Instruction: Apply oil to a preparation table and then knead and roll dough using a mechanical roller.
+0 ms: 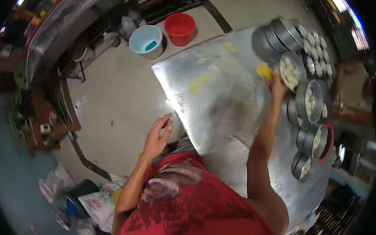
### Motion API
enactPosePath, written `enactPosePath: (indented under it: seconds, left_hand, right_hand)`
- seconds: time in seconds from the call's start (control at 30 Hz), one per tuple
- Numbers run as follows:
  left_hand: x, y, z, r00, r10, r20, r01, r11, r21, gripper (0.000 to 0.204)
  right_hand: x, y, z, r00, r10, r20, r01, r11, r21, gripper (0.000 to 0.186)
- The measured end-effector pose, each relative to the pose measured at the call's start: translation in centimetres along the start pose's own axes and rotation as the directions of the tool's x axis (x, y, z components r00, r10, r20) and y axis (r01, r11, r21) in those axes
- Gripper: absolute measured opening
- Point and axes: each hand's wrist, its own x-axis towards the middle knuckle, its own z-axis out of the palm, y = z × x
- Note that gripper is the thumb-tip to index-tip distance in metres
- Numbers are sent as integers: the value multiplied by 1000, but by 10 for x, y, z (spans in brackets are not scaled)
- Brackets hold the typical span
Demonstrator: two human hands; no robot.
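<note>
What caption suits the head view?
Right hand holding a yellow item at a metal table, near pans of pale pieces.

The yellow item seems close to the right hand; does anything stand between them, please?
Nothing visible does: the right hand appears to hold the yellow item; the metal dough pan sits to their right.

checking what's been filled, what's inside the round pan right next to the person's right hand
The round pan beside the right hand holds several pale, rounded lumps, like dough. Whatever lies beneath them, including the covered part of the pan's bottom, cannot be seen.
</note>
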Motion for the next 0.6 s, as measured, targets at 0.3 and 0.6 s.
enactPosePath:
  seconds: [0.3, 0.6]
  left_hand:
    - [-107, -156, -81, 946, -72, 315, -84, 886, 456, 39]
    - [-122, -202, -156, 968, 233, 91, -250, 901, 355, 37]
  right_hand:
    - [-215, 57, -225, 964, -115, -240, -227, 119, -967, 40]
    - [-410, -53, 171, 898, 105, 428, 142, 851, -505, 36]
